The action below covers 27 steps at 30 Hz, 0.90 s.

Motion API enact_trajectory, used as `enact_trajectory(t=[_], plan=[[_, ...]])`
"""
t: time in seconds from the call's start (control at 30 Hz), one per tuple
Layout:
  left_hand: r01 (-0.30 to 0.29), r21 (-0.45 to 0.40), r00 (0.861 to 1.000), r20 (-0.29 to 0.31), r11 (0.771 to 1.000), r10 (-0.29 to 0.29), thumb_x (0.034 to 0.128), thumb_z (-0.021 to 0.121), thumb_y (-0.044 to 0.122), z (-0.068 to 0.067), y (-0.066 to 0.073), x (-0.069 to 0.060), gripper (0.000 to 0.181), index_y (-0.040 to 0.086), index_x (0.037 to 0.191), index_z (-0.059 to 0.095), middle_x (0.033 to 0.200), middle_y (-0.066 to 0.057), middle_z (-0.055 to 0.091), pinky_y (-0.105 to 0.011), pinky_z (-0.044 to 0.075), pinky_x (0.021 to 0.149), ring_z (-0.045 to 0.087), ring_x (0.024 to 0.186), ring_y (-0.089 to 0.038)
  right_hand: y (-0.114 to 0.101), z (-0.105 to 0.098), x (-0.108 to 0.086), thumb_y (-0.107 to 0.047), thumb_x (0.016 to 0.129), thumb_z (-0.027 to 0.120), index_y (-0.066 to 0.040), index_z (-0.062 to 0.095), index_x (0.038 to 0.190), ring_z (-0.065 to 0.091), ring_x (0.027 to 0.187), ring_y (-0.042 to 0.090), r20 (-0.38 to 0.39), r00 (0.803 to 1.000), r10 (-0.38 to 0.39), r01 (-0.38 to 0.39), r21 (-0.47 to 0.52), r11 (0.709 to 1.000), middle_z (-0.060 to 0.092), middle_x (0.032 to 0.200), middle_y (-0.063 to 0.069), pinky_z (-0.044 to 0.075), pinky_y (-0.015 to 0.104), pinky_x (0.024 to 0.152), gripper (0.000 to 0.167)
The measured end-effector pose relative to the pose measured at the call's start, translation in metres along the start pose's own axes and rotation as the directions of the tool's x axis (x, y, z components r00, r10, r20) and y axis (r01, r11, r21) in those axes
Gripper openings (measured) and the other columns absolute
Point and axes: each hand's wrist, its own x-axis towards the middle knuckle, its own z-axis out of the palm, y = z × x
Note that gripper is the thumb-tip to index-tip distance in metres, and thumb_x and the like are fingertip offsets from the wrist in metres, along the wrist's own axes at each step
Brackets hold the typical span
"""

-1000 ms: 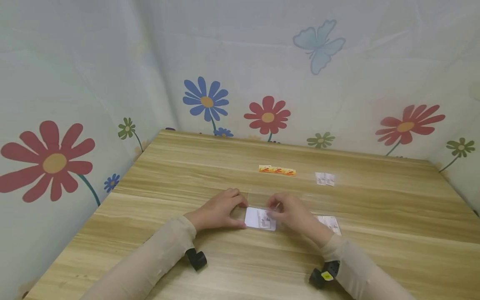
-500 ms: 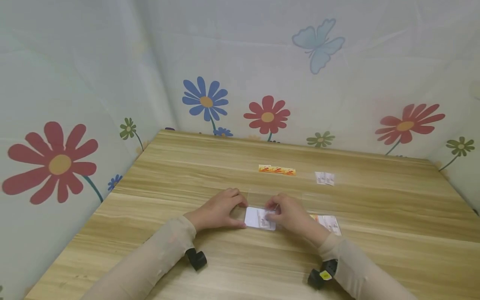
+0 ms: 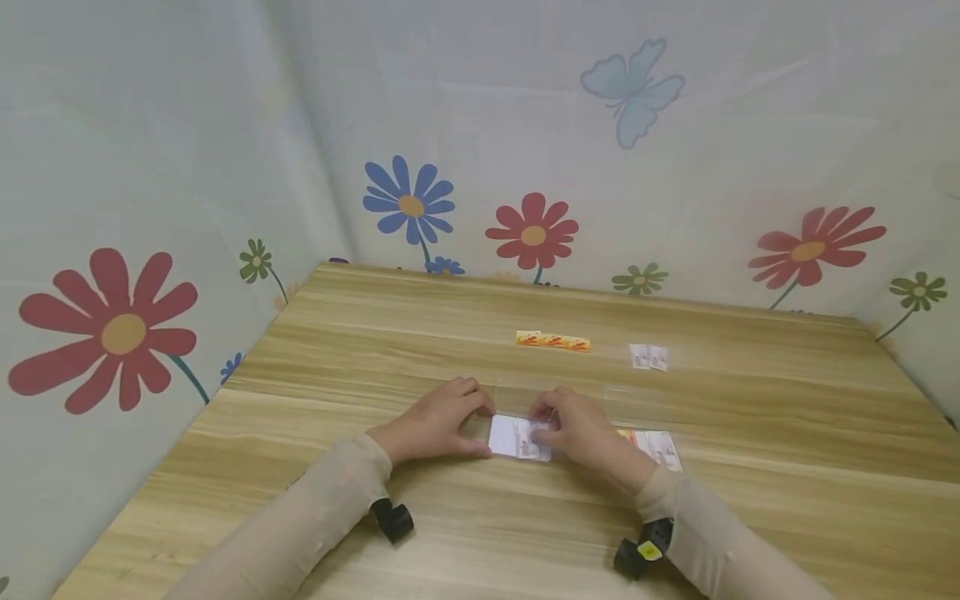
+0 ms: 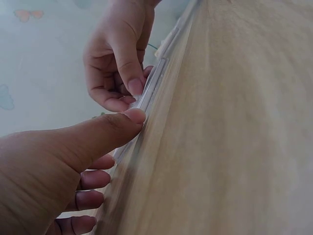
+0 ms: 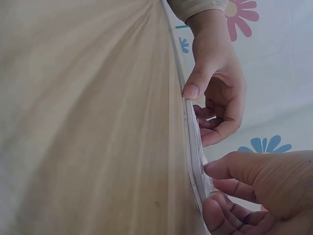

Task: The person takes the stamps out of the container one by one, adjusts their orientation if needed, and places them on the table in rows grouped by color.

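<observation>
My left hand holds the left side of a thin clear plastic case, thumb at the near corner and fingers at the far corner. A white card lies in this case. On the card's right half sits a small printed paper slip. My right hand has its fingers curled over the slip and pinches its right part, which they hide. In the left wrist view the case's edge runs flat along the table under both hands. The right wrist view shows the left thumb on the case's rim.
A second clear case holding a printed white card lies right of my right hand, partly covered by the forearm. Farther back are a strip of yellow-and-red stickers and two small printed slips. A flowered cloth wall borders the wooden table.
My right hand has shifted slightly left over the card, and an orange patch on the second case's card now shows. The left hand has stayed in place.
</observation>
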Motion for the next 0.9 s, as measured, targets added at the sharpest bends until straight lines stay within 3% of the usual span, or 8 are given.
enact_trajectory(t=[0.17,0.43,0.9], plan=[[0.004,-0.001,1.000,0.000,1.000,-0.004,0.0754,0.078,0.046,0.0006,0.0002,-0.0010,0.049,0.016,0.111,0.064,0.105,0.003,0.057,-0.029,0.047,0.086,0.051,0.097,-0.012,0.0002,0.0030,0.0000,-0.013,0.078,0.076,-0.013,0.067,0.089,0.048,0.073,0.010,-0.009,1.000,0.004,-0.004,-0.013,1.000,0.059,0.082,-0.001,0.040,0.023,0.065,0.015],[0.006,0.011,1.000,0.000,1.000,-0.006,0.0757,0.077,0.047,0.0030,-0.0014,-0.0002,0.050,0.016,0.112,0.063,0.105,0.003,0.057,-0.029,0.046,0.085,0.050,0.096,-0.011,0.0014,0.0063,-0.0011,-0.010,0.080,0.073,-0.014,0.065,0.088,0.049,0.073,0.010,-0.027,0.999,0.042,-0.041,0.044,0.998,0.061,0.085,-0.002,0.041,0.023,0.067,0.012],[-0.004,0.012,1.000,-0.005,1.000,0.005,0.0760,0.077,0.046,0.0034,-0.0026,-0.0001,0.049,0.016,0.112,0.064,0.106,0.003,0.057,-0.030,0.047,0.087,0.051,0.099,-0.013,0.0031,0.0081,0.0002,-0.007,0.081,0.069,-0.014,0.062,0.083,0.048,0.071,0.010,-0.040,0.999,0.031,-0.028,0.065,0.997,0.057,0.080,-0.002,0.040,0.021,0.063,0.011]])
